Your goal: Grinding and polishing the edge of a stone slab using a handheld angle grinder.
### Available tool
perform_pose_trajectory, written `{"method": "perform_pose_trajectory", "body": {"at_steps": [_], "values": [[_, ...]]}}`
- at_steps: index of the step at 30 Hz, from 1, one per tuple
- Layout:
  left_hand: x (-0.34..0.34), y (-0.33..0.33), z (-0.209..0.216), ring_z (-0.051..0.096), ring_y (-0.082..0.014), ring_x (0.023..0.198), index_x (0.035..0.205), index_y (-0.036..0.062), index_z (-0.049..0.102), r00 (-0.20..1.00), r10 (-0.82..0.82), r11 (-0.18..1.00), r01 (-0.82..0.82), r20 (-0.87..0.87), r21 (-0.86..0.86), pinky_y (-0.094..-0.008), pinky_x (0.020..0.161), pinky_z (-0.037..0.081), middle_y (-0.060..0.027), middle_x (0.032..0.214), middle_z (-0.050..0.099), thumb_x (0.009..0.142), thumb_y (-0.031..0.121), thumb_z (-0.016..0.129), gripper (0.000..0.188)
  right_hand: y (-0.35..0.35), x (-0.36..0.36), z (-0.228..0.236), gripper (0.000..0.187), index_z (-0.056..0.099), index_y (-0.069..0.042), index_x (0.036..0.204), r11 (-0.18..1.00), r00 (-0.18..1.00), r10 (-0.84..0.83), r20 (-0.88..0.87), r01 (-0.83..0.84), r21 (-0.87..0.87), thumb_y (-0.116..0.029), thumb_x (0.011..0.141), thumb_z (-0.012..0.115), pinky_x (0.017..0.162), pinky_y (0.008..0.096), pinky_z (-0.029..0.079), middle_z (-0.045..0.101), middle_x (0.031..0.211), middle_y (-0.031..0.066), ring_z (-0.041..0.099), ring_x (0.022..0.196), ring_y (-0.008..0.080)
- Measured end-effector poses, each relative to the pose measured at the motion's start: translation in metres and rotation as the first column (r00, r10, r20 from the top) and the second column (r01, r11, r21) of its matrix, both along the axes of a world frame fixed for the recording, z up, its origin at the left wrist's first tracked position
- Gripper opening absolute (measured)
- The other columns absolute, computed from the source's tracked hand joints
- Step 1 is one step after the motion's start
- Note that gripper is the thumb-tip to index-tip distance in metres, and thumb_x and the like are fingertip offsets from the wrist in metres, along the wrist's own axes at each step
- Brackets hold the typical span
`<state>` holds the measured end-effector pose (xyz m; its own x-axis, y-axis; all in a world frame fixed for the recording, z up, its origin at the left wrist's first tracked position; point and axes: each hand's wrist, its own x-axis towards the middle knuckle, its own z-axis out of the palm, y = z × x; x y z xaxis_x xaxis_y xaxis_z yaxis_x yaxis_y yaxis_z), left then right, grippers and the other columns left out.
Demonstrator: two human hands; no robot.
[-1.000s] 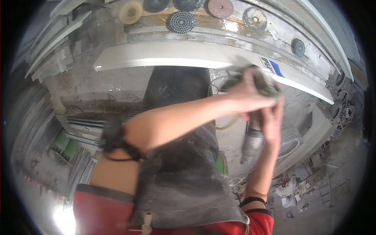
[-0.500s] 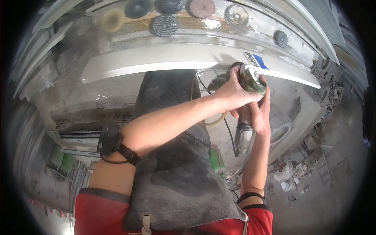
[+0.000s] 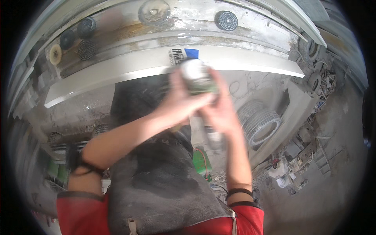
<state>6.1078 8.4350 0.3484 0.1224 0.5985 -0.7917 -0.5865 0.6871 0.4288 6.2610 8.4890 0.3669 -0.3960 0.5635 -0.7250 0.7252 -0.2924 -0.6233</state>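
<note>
Both my hands are wrapped round a handheld power tool [image 3: 196, 76], blurred by motion, with a pale rounded top and a greenish side. My left hand [image 3: 178, 98] grips it from the left, and my right hand [image 3: 221, 107] closes round it from the right. Its grey body runs down toward me under my hands. The tool is at the near edge of a long white slab [image 3: 111, 76], just below a blue and white sticker [image 3: 191, 53]. My hands hide its working end, so contact with the slab cannot be made out.
Behind the slab, a worn bench carries a gridded polishing pad [image 3: 226, 20], a large round disc [image 3: 154, 12], a yellowish ring [image 3: 55, 54] and several dark pads. Tyres [image 3: 263, 127] stand at right, beyond a green box [image 3: 201, 161]. A dark apron [image 3: 160, 180] hangs before me.
The view has swung right, so slab and pads appear further left. Against the sticker, my hands and the tool have shifted slightly right along the slab. Both hands keep their grip.
</note>
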Motion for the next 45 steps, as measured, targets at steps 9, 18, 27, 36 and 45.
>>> {"method": "perform_pose_trajectory", "body": {"at_steps": [9,18,27,36,45], "values": [[0.091,0.062,-0.019,0.062,-0.0237,0.106,0.146,-0.0020,0.016,0.949,-0.238,0.961,0.260,-0.208,0.089,-0.0358,0.074,0.060,-0.0228,0.131,0.046,0.075,0.026,0.079,0.099,0.052,0.093,-0.003,0.091,0.025,-0.006,0.152,0.973,0.996,0.005,-0.085,0.015,0.229,-0.036,0.083,0.075,0.101,0.0454,0.050,0.042,0.145,0.0251,0.057,0.122,0.0362],[0.052,0.018,-0.006,0.065,-0.0179,0.062,0.147,0.0048,0.019,0.995,0.049,0.997,-0.044,-0.082,0.065,-0.0230,0.038,0.046,-0.0160,0.118,0.057,0.087,0.019,0.070,0.079,0.037,0.045,-0.008,0.089,0.023,-0.009,0.152,0.975,0.969,0.145,-0.199,-0.106,0.195,-0.026,0.080,0.073,0.103,0.0459,0.048,0.057,0.131,0.0279,0.059,0.119,0.0407],[0.080,0.011,-0.003,0.064,-0.0140,0.062,0.137,0.0008,0.041,0.987,0.041,0.975,-0.073,-0.153,-0.208,-0.0218,0.036,0.043,-0.0107,0.098,0.065,0.091,0.026,0.062,0.056,0.066,0.055,-0.003,0.081,0.031,-0.014,0.149,0.968,0.969,0.185,-0.163,-0.208,-0.141,-0.019,0.078,0.069,0.092,0.0465,0.052,0.064,0.109,0.0320,0.065,0.099,0.0462],[0.325,0.222,-0.033,0.066,-0.0223,0.071,0.148,0.0026,-0.002,0.999,-0.021,1.000,0.022,-0.029,0.007,-0.0262,0.038,0.048,-0.0195,0.116,0.056,0.075,0.023,0.080,0.111,0.224,0.320,-0.017,0.087,0.023,-0.014,0.154,0.983,0.993,0.031,-0.116,-0.010,0.183,-0.016,0.080,0.071,0.087,0.0433,0.057,0.041,0.150,0.0217,0.058,0.122,0.0323],[0.490,0.381,-0.036,0.059,-0.0201,0.048,0.151,0.0032,-0.001,0.923,-0.367,0.930,0.363,0.116,0.052,-0.0283,0.036,0.045,-0.0248,0.113,0.056,0.071,0.031,0.080,0.117,0.323,0.504,-0.023,0.091,0.024,-0.010,0.153,0.889,0.874,-0.427,-0.231,0.452,0.068,-0.039,0.084,0.076,0.102,0.0405,0.047,0.049,0.139,0.0155,0.054,0.123,0.0267]]}}
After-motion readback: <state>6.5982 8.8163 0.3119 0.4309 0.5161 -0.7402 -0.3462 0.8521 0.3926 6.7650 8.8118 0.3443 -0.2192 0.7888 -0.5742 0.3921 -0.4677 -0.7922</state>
